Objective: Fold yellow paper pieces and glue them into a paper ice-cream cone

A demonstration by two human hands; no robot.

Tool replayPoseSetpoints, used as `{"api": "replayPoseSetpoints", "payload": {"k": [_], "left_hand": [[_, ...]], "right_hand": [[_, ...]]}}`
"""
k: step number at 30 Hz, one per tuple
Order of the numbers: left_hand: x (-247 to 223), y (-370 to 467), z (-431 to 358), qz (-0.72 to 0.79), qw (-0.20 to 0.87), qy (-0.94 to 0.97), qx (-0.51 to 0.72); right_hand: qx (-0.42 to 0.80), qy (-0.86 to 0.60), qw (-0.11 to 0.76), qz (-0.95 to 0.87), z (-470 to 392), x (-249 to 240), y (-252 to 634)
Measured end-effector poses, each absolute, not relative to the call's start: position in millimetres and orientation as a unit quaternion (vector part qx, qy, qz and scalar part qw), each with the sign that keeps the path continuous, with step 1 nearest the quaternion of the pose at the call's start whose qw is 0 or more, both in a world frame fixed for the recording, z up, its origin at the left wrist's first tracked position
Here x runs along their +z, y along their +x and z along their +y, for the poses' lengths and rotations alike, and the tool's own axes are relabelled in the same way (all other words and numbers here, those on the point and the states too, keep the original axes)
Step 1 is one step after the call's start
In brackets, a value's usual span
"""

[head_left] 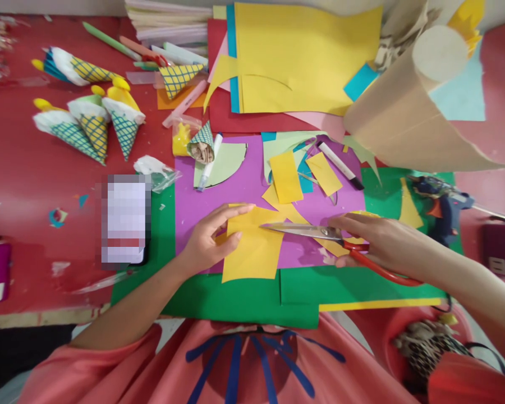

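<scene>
My left hand [212, 238] pinches the left side of a yellow paper piece [252, 255], thumb on top. In my right hand [372, 238] is a pair of scissors [303, 229] with red handles, its blades pointing left over that paper near its upper right edge. Whether the blades are slightly apart is hard to see. Beneath them lies a purple sheet [189, 210] on top of green sheets [235, 300]. Smaller yellow paper pieces [286, 177] lie just beyond my hands, with a black-capped marker [340, 164] nearby.
Small paper cones [122, 120] lie at the left, above a phone [126, 221] with a blurred screen. Large yellow sheets [303, 56] are stacked at the back. A brown paper roll [404, 101] leans at the right, behind a blue glue gun [444, 210]. A pink bin [399, 336] stands below.
</scene>
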State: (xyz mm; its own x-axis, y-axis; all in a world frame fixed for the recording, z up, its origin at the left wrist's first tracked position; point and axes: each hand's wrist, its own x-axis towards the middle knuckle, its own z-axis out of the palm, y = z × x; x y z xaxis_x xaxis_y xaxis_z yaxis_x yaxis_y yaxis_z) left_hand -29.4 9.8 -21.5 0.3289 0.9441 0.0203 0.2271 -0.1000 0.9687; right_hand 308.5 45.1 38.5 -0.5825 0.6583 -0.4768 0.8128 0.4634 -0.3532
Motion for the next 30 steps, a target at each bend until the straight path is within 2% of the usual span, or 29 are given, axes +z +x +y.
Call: {"api": "replayPoseSetpoints", "payload": {"k": [30], "left_hand": [[-20,-25,7,0.443,0.468,0.687,0.336]], "right_hand": [[-0.343,0.421,0.145,0.827,46,40,290]]}}
